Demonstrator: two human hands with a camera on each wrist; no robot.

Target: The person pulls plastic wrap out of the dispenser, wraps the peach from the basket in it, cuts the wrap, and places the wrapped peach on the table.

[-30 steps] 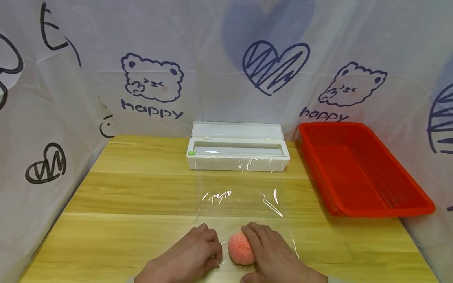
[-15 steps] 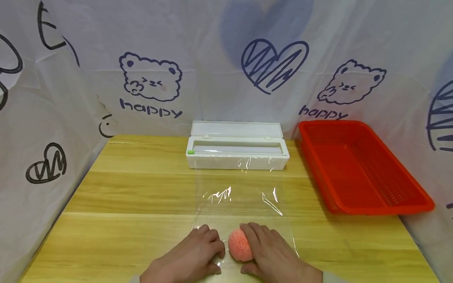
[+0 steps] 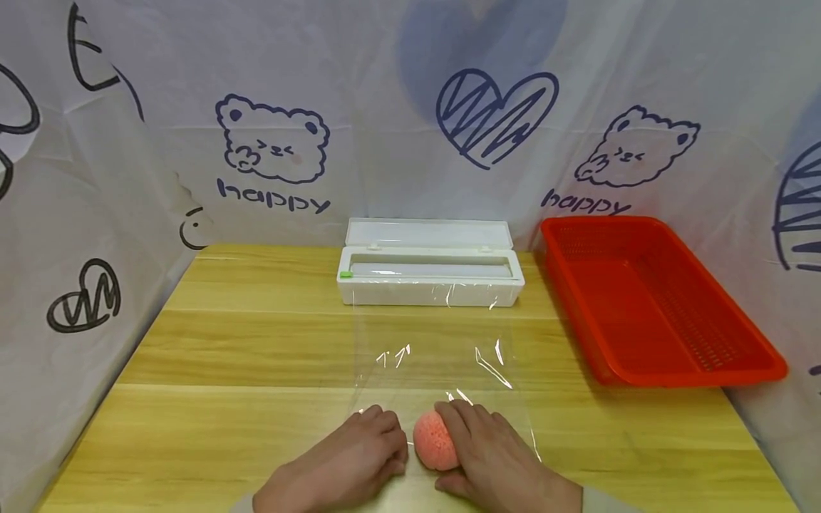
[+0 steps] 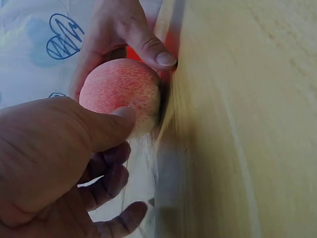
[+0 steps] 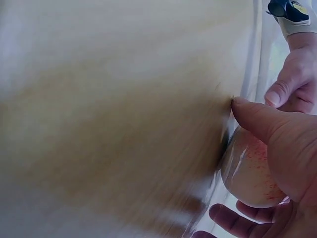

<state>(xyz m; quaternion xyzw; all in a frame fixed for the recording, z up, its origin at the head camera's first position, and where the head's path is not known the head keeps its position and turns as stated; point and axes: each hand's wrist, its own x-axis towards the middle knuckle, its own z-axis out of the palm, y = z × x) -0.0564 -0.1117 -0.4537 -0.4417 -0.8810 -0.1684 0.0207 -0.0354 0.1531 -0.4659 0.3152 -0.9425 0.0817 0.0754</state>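
From where I stand, the peach (image 3: 433, 440) sits at the near part of the counter (image 3: 224, 356), between the person's two hands. The right hand (image 3: 497, 452) has its grip curled around the peach, fingers over the far side, thumb nearer the person. The left hand (image 3: 353, 456) rests just beside it, fingers bent; I can't tell whether that grip pinches any of the clear plastic wrap (image 3: 436, 342). The wrap runs back to a white box (image 3: 430, 293), lid raised, roll inside. A red basket (image 3: 641, 313) stands off to the right.
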